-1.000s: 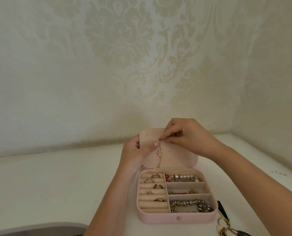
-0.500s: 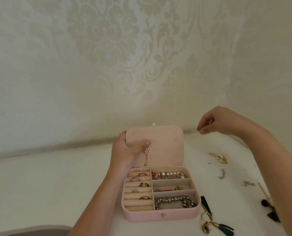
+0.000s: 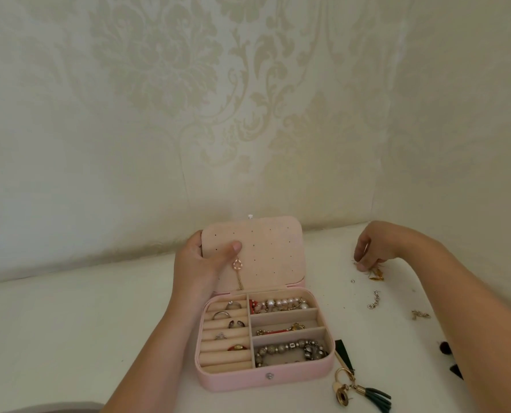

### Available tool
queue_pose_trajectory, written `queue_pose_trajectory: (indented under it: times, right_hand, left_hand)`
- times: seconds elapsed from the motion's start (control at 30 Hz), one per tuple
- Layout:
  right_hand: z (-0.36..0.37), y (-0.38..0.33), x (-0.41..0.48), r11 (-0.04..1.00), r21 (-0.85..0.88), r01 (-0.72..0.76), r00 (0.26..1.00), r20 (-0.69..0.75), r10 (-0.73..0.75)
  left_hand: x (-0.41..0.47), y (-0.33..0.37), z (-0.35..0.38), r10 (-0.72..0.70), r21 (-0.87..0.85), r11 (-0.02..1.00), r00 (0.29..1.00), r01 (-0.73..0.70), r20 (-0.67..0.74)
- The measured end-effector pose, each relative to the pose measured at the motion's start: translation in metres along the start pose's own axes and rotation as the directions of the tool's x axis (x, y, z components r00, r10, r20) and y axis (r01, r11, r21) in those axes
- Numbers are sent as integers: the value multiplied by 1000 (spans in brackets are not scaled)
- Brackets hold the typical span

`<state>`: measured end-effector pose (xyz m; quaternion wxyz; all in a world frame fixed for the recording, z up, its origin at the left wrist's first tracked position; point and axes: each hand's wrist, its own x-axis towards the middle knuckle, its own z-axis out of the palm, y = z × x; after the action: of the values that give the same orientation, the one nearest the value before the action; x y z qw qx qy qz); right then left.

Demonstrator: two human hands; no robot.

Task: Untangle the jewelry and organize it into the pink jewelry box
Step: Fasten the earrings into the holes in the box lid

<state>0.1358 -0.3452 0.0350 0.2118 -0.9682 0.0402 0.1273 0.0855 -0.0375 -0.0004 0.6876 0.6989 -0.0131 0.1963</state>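
Note:
The pink jewelry box (image 3: 266, 378) lies open on the white table, with rings in its left slots and beaded bracelets in its right compartments. My left hand (image 3: 199, 265) grips the left edge of the raised lid (image 3: 272, 248), thumb pressed on its inner face. A gold drop earring (image 3: 238, 269) hangs from the lid's holes just below the thumb. Far to the right, my right hand (image 3: 373, 248) reaches down to the table, its fingertips pinching a small orange-gold earring (image 3: 375, 273).
Loose pieces lie on the table right of the box: a small silver chain piece (image 3: 374, 300), another small gold-silver piece (image 3: 420, 314), dark earrings (image 3: 454, 369) partly behind my forearm, and a gold ring with a green tassel (image 3: 358, 389) beside the box's front corner. A patterned wall stands behind.
My right hand left the lid, swung right and dropped to the table onto the orange-gold earring. My left hand kept its grip on the lid with the earring hanging there.

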Motion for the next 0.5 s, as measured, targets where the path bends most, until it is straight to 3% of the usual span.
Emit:
queue_pose_trajectory:
  times: [0.23, 0.5]
  right_hand:
    - [0, 2, -1, 999, 46, -11, 1000, 8, 11]
    - [-1, -2, -8, 972, 196, 125, 991, 19, -131]
  left_hand:
    - [0, 0, 0, 26, 10, 1000, 1000, -26, 7]
    - [-2, 1, 1, 20, -24, 1000, 1000, -19, 10]
